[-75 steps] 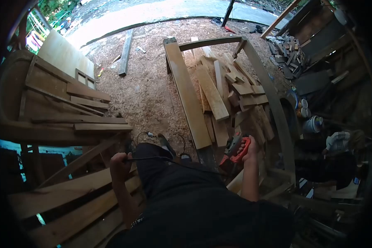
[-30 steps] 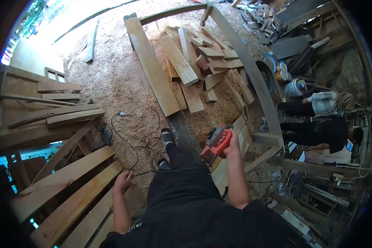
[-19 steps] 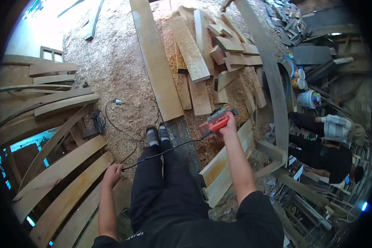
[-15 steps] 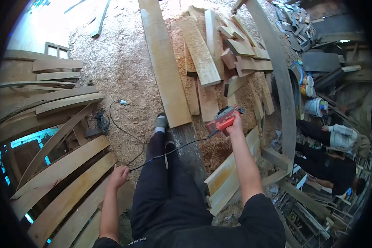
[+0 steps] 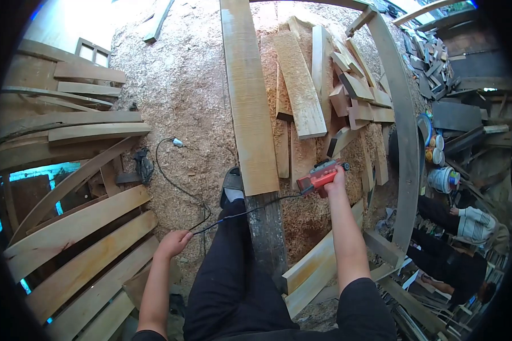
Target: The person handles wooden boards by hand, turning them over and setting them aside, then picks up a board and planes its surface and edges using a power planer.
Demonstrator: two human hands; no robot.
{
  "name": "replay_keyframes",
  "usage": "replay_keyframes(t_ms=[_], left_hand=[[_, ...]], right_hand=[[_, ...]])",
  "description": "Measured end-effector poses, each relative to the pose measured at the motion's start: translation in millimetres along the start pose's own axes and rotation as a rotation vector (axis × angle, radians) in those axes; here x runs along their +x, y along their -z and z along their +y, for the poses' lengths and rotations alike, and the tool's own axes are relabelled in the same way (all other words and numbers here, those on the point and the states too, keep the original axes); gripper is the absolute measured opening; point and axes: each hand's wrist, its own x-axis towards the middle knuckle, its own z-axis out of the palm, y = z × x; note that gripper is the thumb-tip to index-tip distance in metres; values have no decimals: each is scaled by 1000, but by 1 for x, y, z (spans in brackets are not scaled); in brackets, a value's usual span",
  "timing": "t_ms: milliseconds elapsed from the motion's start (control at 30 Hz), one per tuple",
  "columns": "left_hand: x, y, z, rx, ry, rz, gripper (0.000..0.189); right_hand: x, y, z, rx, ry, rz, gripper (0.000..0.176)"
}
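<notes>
In the head view, my right hand (image 5: 338, 179) is closed round a red and black electric planer (image 5: 318, 179), held above the shavings to the right of a long board's near end. From the planer's rear, a dark power cord (image 5: 250, 209) runs left across my legs. My left hand (image 5: 174, 243) pinches this cord over my left side. The cord's slack lies on the floor and ends in a pale plug (image 5: 178, 142). The long flat board (image 5: 255, 113) rests on a dark, worn beam (image 5: 266, 233) in front of me.
Wood offcuts (image 5: 301, 85) are piled right of the board, beside a grey frame rail (image 5: 401, 113). Curved planks (image 5: 79, 227) are stacked at left. Shavings (image 5: 176, 85) cover the floor. Two people (image 5: 455, 261) are at the far right, near a white bucket (image 5: 441, 180).
The view has shifted, so the board and piles appear farther right and lower. My foot has moved beside the beam. Both hands keep their hold on the planer and the cord.
</notes>
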Motion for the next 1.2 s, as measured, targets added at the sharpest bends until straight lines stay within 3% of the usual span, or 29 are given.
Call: replay_keyframes(t_ms=[100,200,267,333,400,467,500,533,567,667,733,800,833,900,1033,1133,1200], left_hand=[[12,-9,5,-14,-67,49,39],[32,-22,15,137,1,24,41],[48,-33,20,304,-70,86,43],[56,-31,46,297,-38,117,42],[68,-28,75,290,-12,149,42],[76,-29,97,50,-227,368,54],[79,-26,111,51,-228,363,54],[80,-20,127,0,-268,380,66],[82,-18,140,-50,-308,398,80],[93,-22,165,-77,-411,459,96],[101,-26,177,-95,-449,485,102],[110,-32,183,-114,-488,508,107],[114,-35,184,-110,-485,513,109],[119,-37,188,-106,-482,513,111],[128,-36,192,-102,-488,529,108],[137,-36,188,-126,-480,551,106],[144,-34,187,-137,-470,572,105]], right_hand=[[1,-5,-5,-27,-1,-5,25],[-5,-10,-8,-85,-11,28,22],[8,-7,-7,-112,-27,68,22],[38,13,-4,-194,-40,31,28],[-2,1,0,-231,65,1,34],[-25,-1,5,-266,169,-20,41],[-13,10,16,-286,270,-67,46],[3,24,30,-305,370,-116,50],[25,46,41,-510,387,-109,44],[-61,18,74,-606,506,-4,55],[-92,21,104,-905,798,-45,55],[-137,6,107,-1045,896,-372,58],[-151,-1,107,-1046,894,-369,58],[-167,-14,107,-1238,975,-709,65],[-172,-29,114,-1302,983,-744,69],[-162,-29,119,-1157,879,-625,73],[-152,-29,119,-1374,951,-635,75]])
